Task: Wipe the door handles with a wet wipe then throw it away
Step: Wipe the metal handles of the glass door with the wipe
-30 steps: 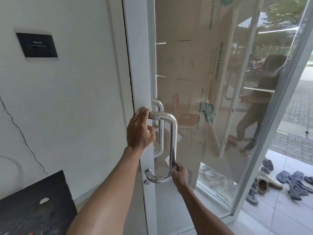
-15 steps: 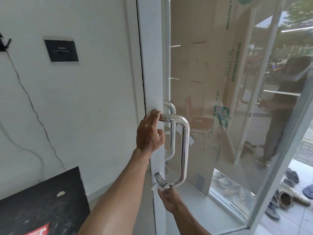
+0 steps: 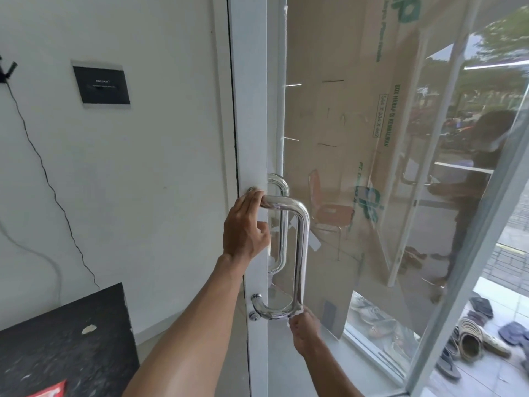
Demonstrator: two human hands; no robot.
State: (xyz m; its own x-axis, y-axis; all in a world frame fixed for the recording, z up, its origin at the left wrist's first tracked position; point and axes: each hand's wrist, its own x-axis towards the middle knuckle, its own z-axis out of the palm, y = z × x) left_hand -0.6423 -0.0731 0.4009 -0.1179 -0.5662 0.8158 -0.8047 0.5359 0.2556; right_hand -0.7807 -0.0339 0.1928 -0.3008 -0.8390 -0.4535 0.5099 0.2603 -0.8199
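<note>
A chrome D-shaped door handle (image 3: 303, 247) is fixed to the white frame of a glass door (image 3: 372, 167). A second chrome handle (image 3: 282, 224) shows behind it through the glass. My left hand (image 3: 246, 227) grips the top bar of the near handle where it meets the frame. My right hand (image 3: 305, 329) is below the handle's lower bend and pinches a white wet wipe (image 3: 296, 313) against the chrome there. Most of the wipe is hidden by my fingers.
A white wall (image 3: 128, 181) with a black plate (image 3: 101, 85) and a thin cable lies to the left. A black board (image 3: 65, 339) leans low on the left. Sandals (image 3: 472, 339) lie on the floor outside, at the right.
My right hand with the wipe went down the handle's upright bar, under the bottom curve toward the frame, then back to the lower right bend. My left hand kept its grip.
</note>
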